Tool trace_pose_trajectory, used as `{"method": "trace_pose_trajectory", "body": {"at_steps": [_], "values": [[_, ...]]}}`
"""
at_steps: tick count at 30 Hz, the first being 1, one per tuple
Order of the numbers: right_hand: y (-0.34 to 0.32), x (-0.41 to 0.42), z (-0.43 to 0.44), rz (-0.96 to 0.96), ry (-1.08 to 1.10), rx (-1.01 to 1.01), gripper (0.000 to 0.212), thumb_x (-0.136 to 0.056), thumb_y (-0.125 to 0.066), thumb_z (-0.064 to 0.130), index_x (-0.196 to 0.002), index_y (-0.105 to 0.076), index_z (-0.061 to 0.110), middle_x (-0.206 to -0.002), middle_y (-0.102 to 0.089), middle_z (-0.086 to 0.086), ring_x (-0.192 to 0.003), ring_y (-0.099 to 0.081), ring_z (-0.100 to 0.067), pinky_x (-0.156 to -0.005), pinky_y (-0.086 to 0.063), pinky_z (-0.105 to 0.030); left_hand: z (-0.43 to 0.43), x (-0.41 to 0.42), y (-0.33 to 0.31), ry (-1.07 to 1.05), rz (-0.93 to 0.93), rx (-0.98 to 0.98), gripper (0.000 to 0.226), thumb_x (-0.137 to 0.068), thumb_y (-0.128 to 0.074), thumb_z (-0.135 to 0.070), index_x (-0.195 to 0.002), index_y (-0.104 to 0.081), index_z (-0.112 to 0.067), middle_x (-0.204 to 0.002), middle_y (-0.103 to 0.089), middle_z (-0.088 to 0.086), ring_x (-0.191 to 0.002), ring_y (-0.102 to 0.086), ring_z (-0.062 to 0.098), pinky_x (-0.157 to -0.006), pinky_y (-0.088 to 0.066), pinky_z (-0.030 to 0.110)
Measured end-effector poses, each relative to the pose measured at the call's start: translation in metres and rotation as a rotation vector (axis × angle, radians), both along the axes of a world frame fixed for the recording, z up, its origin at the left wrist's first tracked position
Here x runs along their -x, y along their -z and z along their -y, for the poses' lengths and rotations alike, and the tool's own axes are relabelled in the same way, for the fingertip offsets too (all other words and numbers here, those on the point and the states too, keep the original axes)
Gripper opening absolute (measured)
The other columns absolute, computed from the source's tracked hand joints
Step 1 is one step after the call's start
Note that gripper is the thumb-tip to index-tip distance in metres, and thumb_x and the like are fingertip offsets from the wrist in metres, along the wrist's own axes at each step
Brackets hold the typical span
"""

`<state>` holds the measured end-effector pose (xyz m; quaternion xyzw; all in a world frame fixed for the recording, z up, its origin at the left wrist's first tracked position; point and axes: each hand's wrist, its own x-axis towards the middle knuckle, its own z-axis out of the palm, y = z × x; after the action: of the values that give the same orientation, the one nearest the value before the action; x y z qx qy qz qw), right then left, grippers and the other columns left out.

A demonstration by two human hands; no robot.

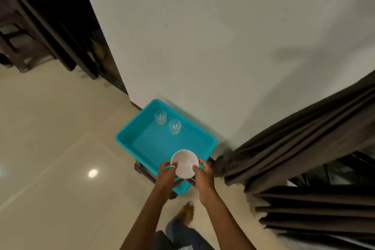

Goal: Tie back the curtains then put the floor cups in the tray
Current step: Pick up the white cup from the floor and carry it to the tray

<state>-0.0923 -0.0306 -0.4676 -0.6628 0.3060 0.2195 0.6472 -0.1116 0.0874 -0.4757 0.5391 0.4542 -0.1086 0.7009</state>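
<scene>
Bare foot [187, 212] on the floor [60, 148], nearest. Left hand [165, 172] and right hand [203, 174] each gripped one side of a white bowl [184, 163], held over the near corner of the teal tray [125, 134]. Tray sat against the wall [203, 46], apparently on a low dark stand [140, 168]; too dim to confirm. Two clear glasses [160, 116] [175, 126] stood upright at its far end, just beside each other. Brown curtain [304, 138] hung bunched at right.
</scene>
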Motion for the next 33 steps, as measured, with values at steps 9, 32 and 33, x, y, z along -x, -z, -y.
{"method": "trace_pose_trajectory", "body": {"at_steps": [9,32,33], "values": [[0.020,-0.032,0.003,-0.090,0.092,0.086,0.038,-0.101,-0.060,0.019,-0.139,-0.054,0.021,-0.136,-0.057,-0.007,-0.118,-0.060,-0.030,-0.093,-0.060,-0.048,0.005,-0.049,0.038,0.139,-0.106,-0.123,0.010,-0.102,-0.058,-0.020,-0.110,-0.053,-0.022,-0.109,-0.056,0.004,-0.093,-0.058,0.019,-0.049,-0.055,0.023],[0.169,-0.170,-0.013,-0.275,0.096,0.183,0.024,-0.097,-0.056,0.018,-0.118,-0.065,0.025,-0.114,-0.066,-0.006,-0.102,-0.066,-0.024,-0.097,-0.057,-0.047,-0.047,-0.204,0.160,0.689,-0.121,-0.119,0.048,-0.098,-0.064,-0.011,-0.144,-0.051,-0.012,-0.134,-0.062,0.014,-0.102,-0.061,0.023,-0.095,-0.054,0.046],[0.179,-0.175,-0.013,-0.277,0.095,0.187,0.027,-0.096,-0.056,0.018,-0.121,-0.065,0.024,-0.109,-0.065,-0.003,-0.099,-0.066,-0.022,-0.096,-0.058,-0.047,-0.045,-0.211,0.168,0.705,-0.121,-0.116,0.051,-0.097,-0.065,-0.009,-0.145,-0.050,-0.012,-0.135,-0.061,0.014,-0.103,-0.061,0.024,-0.097,-0.053,0.047]]}}
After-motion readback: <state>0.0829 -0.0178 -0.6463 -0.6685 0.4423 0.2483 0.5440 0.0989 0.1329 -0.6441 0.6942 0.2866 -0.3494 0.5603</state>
